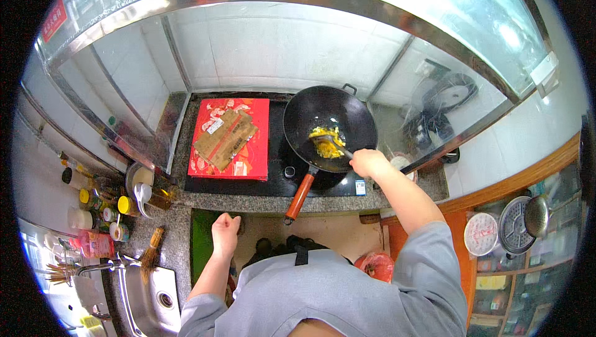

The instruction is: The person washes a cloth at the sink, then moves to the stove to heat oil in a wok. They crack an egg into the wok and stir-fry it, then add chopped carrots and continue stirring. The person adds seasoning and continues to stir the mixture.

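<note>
My right hand (370,163) is closed around the handle of a metal turner (328,139), whose head lies in yellow scrambled egg (329,151). The egg sits low in a black wok (302,118), which stands on the black glass cooktop (233,186). The wok's reddish wooden handle (299,197) points down towards me, with no hand on it. My left hand (226,233) hangs curled in front of the counter edge, left of that handle; nothing shows in it.
A red box (256,151) with flattened cardboard (223,139) on top covers the cooktop's left part. Glass panels surround the stove. At left are sauce bottles and jars (125,205), a straw brush (151,253) and a steel sink (149,299). A red bag (376,266) is below.
</note>
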Available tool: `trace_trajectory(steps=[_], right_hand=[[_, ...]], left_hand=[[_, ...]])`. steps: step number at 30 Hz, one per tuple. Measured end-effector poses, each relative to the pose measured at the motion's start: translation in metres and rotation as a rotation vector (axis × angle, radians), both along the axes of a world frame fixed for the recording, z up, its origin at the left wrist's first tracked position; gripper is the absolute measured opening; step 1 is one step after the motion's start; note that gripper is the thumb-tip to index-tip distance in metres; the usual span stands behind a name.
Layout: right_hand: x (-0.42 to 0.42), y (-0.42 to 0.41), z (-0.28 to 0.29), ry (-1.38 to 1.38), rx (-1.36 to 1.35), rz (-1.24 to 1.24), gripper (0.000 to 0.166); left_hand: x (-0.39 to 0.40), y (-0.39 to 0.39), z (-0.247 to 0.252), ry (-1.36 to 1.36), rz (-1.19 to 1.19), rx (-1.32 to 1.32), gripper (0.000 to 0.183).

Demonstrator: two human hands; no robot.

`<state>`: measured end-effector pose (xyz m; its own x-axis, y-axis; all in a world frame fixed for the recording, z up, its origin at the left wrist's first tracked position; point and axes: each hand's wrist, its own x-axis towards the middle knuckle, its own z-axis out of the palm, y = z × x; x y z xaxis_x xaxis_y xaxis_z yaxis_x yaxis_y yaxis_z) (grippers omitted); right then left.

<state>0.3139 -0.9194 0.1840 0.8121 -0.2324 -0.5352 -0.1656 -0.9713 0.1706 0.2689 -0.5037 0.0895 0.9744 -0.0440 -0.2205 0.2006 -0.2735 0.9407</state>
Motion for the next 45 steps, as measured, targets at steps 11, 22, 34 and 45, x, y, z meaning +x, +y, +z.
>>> trace_trajectory(steps=[11,22,34,45], right_hand=[[-0.011,-0.024,-0.011,0.062,-0.095,0.047,0.030],[-0.022,-0.006,0.014,0.038,-0.037,0.041,0.025],[-0.005,-0.001,-0.003,-0.026,0.013,0.010,0.024],[-0.006,-0.024,-0.019,-0.027,-0.040,0.030,0.024]], left_hand=[[-0.010,0.007,-0.009,-0.099,0.003,0.101,0.038],[-0.011,0.008,-0.011,-0.086,0.034,0.185,0.038],[-0.011,-0.012,-0.003,-0.129,-0.044,0.070,0.042],[-0.011,-0.013,0.016,-0.169,-0.057,0.122,0.046]])
